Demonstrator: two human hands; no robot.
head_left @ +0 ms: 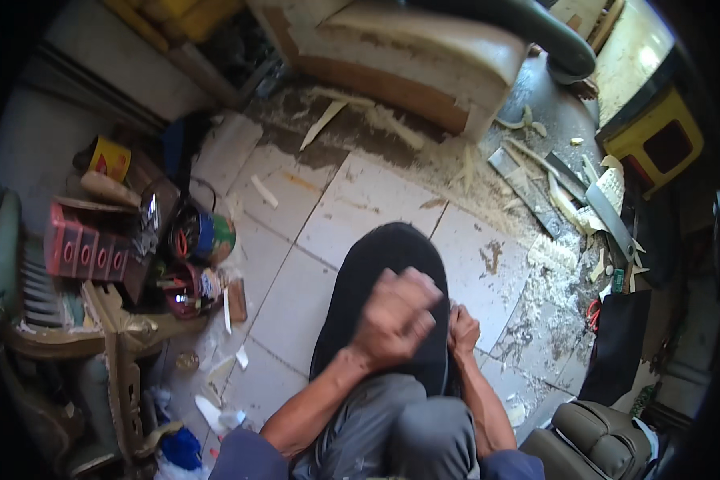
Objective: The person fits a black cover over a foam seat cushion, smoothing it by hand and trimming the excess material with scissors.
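A long black padded piece with a rounded far end, like a seat cushion, rests in front of me and against my knees. My left hand is raised over its middle, fingers curled into a fist and slightly blurred. Whether that fist holds anything small is hidden. At the cushion's right edge, my right hand is closed, its fingers pinching the black side. My grey-trousered knees are just below both hands.
On the left, a red drawer box and tubs of tools stand near a carved wooden frame. Foam scraps, metal strips and red-handled scissors litter the right floor. A cream upholstered seat stands ahead; brown cushions lie lower right.
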